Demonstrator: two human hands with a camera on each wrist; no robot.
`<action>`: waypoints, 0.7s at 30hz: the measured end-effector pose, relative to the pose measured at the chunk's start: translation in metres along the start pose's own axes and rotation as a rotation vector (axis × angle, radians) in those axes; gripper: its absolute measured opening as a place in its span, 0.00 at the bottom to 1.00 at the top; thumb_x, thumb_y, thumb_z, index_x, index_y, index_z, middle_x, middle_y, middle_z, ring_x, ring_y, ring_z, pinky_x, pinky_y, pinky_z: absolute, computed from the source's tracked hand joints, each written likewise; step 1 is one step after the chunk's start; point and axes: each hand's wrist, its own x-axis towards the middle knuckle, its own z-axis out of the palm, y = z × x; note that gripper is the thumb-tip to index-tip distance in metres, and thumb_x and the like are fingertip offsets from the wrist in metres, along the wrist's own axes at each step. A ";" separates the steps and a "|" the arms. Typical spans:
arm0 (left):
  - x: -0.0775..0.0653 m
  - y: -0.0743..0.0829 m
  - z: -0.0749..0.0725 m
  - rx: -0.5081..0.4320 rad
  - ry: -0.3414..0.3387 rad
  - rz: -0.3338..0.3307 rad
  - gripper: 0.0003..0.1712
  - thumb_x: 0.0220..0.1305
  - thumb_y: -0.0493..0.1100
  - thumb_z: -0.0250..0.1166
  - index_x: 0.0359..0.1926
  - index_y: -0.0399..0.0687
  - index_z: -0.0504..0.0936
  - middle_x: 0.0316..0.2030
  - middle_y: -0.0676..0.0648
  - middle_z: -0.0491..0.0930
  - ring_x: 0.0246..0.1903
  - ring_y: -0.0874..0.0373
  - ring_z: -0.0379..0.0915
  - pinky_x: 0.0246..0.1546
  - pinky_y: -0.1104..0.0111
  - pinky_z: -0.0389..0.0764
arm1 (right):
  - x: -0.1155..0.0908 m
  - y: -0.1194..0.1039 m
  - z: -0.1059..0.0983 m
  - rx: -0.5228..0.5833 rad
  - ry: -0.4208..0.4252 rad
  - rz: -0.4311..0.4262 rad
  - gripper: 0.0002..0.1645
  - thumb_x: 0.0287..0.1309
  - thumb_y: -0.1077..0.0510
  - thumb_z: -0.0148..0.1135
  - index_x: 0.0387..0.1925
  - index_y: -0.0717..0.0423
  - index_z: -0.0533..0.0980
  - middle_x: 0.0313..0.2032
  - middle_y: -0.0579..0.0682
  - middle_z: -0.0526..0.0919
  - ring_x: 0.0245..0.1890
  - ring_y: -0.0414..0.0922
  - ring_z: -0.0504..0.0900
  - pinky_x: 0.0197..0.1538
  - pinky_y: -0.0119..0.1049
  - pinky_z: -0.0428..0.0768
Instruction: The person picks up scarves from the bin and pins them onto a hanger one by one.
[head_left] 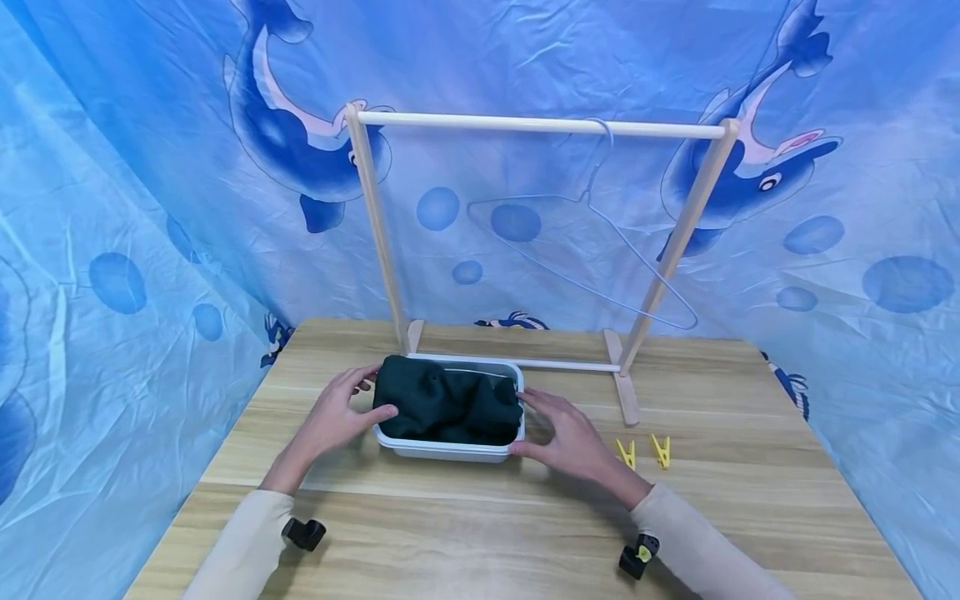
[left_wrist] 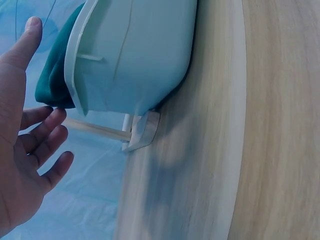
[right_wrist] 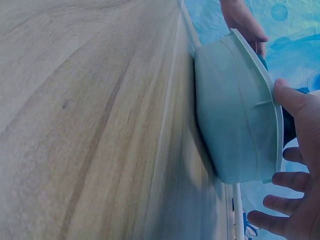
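Note:
A pale plastic basin (head_left: 450,452) stands on the wooden table (head_left: 480,533), filled with a crumpled dark green cloth (head_left: 446,404). My left hand (head_left: 352,402) lies at the basin's left end with relaxed, spread fingers and its thumb at the cloth's edge. In the left wrist view the hand (left_wrist: 25,150) is flat and spread beside the basin (left_wrist: 145,50), with the cloth (left_wrist: 50,85) bulging over the rim. My right hand (head_left: 562,429) lies at the right end, fingers straight. In the right wrist view its thumb (right_wrist: 290,97) touches the basin's rim (right_wrist: 270,105).
A small wooden drying rack (head_left: 540,125) stands behind the basin with a thin wire hanger (head_left: 592,242) on its bar. Two yellow clothespins (head_left: 626,452) (head_left: 661,450) lie right of my right hand. Blue dolphin-print sheeting (head_left: 150,208) walls in the table.

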 end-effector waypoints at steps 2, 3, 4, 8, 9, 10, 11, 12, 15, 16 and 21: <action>0.002 0.001 0.001 -0.010 -0.006 -0.023 0.44 0.61 0.59 0.74 0.71 0.43 0.71 0.57 0.41 0.78 0.52 0.44 0.75 0.52 0.46 0.76 | 0.001 0.000 0.001 0.004 -0.005 -0.001 0.51 0.56 0.24 0.64 0.74 0.42 0.68 0.74 0.49 0.68 0.73 0.54 0.67 0.68 0.60 0.69; 0.003 0.001 0.002 -0.014 -0.009 -0.033 0.44 0.61 0.59 0.74 0.70 0.42 0.71 0.57 0.40 0.78 0.51 0.44 0.75 0.51 0.47 0.77 | 0.001 0.000 0.001 0.008 -0.006 0.001 0.51 0.56 0.24 0.64 0.74 0.42 0.68 0.74 0.49 0.68 0.73 0.54 0.67 0.69 0.60 0.69; 0.004 0.002 0.002 -0.017 -0.011 -0.040 0.44 0.61 0.59 0.74 0.70 0.42 0.72 0.56 0.40 0.78 0.49 0.45 0.74 0.49 0.48 0.77 | 0.001 0.000 0.001 0.012 -0.007 0.003 0.50 0.56 0.24 0.64 0.74 0.42 0.68 0.73 0.48 0.69 0.73 0.54 0.68 0.68 0.60 0.69; 0.008 0.004 0.005 -0.036 -0.006 -0.058 0.42 0.59 0.59 0.75 0.67 0.41 0.74 0.48 0.43 0.78 0.42 0.50 0.71 0.41 0.59 0.74 | 0.001 -0.002 0.001 0.047 -0.021 0.035 0.52 0.54 0.23 0.65 0.74 0.40 0.68 0.73 0.46 0.69 0.73 0.52 0.68 0.69 0.59 0.69; 0.009 0.005 0.005 -0.045 -0.006 -0.056 0.41 0.59 0.58 0.75 0.66 0.41 0.74 0.45 0.44 0.77 0.41 0.51 0.69 0.39 0.62 0.73 | 0.001 -0.002 0.002 0.057 -0.025 0.044 0.52 0.54 0.23 0.66 0.74 0.40 0.67 0.73 0.47 0.69 0.72 0.52 0.68 0.68 0.59 0.70; 0.010 0.005 0.005 -0.053 -0.006 -0.054 0.41 0.59 0.57 0.75 0.66 0.41 0.75 0.43 0.44 0.77 0.40 0.52 0.69 0.37 0.63 0.71 | 0.001 -0.002 0.002 0.064 -0.030 0.052 0.52 0.54 0.23 0.66 0.75 0.40 0.67 0.73 0.46 0.69 0.72 0.51 0.68 0.68 0.59 0.70; 0.010 0.006 0.005 -0.064 -0.008 -0.056 0.40 0.59 0.57 0.76 0.65 0.41 0.75 0.41 0.45 0.76 0.39 0.51 0.68 0.36 0.64 0.70 | 0.001 -0.002 0.002 0.071 -0.033 0.061 0.53 0.53 0.23 0.66 0.75 0.40 0.67 0.73 0.46 0.69 0.72 0.51 0.68 0.68 0.59 0.70; 0.011 0.007 0.005 -0.074 -0.010 -0.061 0.40 0.59 0.57 0.76 0.65 0.41 0.74 0.41 0.45 0.76 0.39 0.52 0.68 0.36 0.65 0.70 | 0.001 -0.002 0.002 0.077 -0.035 0.065 0.53 0.53 0.23 0.66 0.75 0.40 0.67 0.73 0.47 0.69 0.72 0.52 0.69 0.68 0.59 0.70; 0.011 0.010 0.004 -0.111 -0.038 -0.085 0.40 0.60 0.58 0.74 0.67 0.43 0.72 0.43 0.45 0.82 0.42 0.51 0.73 0.38 0.64 0.72 | 0.001 -0.002 0.002 0.088 -0.039 0.075 0.53 0.53 0.23 0.66 0.75 0.40 0.66 0.73 0.47 0.70 0.72 0.52 0.69 0.68 0.59 0.71; 0.012 0.011 0.004 -0.125 -0.050 -0.101 0.41 0.61 0.58 0.74 0.67 0.44 0.72 0.46 0.44 0.83 0.44 0.51 0.74 0.40 0.62 0.74 | 0.001 -0.002 0.002 0.089 -0.041 0.076 0.53 0.53 0.23 0.66 0.75 0.40 0.66 0.73 0.47 0.70 0.72 0.52 0.69 0.68 0.59 0.71; 0.014 0.019 0.001 -0.199 -0.129 -0.187 0.47 0.62 0.61 0.72 0.72 0.42 0.64 0.54 0.37 0.83 0.51 0.48 0.79 0.51 0.53 0.79 | 0.001 -0.002 0.002 0.090 -0.045 0.081 0.53 0.53 0.24 0.66 0.75 0.40 0.66 0.73 0.46 0.69 0.72 0.52 0.68 0.68 0.59 0.70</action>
